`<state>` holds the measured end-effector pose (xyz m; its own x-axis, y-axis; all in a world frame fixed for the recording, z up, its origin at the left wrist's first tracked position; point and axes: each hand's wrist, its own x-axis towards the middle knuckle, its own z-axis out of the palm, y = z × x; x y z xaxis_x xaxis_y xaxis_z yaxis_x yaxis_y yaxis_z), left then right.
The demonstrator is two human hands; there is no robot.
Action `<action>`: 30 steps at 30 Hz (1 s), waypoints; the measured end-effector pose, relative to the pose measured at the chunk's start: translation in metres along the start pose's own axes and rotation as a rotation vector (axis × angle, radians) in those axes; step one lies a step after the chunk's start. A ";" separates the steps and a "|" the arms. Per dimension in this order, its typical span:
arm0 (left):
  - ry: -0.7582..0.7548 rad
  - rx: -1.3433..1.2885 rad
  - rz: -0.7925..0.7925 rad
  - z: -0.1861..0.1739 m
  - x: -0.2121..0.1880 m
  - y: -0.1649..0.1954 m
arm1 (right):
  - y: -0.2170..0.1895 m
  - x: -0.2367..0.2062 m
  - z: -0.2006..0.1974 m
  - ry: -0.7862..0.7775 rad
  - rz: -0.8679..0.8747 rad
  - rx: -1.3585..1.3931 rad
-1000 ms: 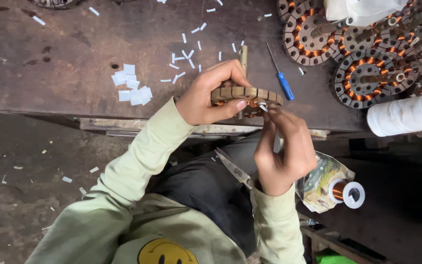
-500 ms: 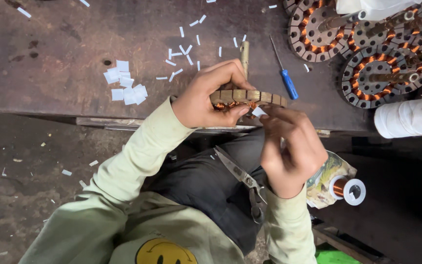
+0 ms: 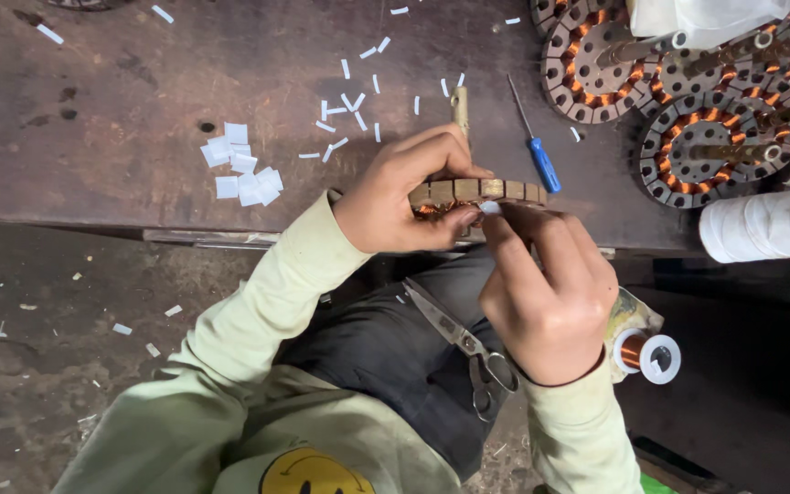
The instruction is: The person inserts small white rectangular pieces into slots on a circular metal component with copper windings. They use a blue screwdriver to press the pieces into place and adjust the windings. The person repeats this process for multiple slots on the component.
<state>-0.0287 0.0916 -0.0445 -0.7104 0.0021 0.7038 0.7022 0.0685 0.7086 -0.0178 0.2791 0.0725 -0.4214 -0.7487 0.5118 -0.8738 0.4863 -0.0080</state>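
Two hands meet over the near edge of the dark workbench (image 3: 121,91), both on a round motor stator (image 3: 477,194) held on edge, so that only its rim shows as a brown, slotted band running left to right, with a glint of copper winding beneath it. The left hand (image 3: 395,197) grips the stator's left part, fingers curled over the top and thumb under it. The right hand (image 3: 546,293) pinches a small white slip of paper (image 3: 490,208) between thumb and forefinger, right against the rim. Scissors (image 3: 464,343) lie on the person's lap, blades pointing up and left. Cut white paper squares (image 3: 241,172) sit well left on the bench, a blue-handled screwdriver (image 3: 534,146) just behind the stator, wound stators (image 3: 688,151) at the far right corner, a spool of white thread (image 3: 765,224) at the right edge, and a copper wire spool (image 3: 651,355) beside the right wrist.
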 end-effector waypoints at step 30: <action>0.104 0.285 0.107 0.024 -0.028 0.036 | 0.011 -0.074 0.058 0.254 0.381 0.770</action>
<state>0.0155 0.1184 -0.0400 -0.6142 -0.0769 0.7854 0.7208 0.3504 0.5981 -0.0107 0.3139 -0.0155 -0.7297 -0.4315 0.5303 -0.6448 0.1765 -0.7437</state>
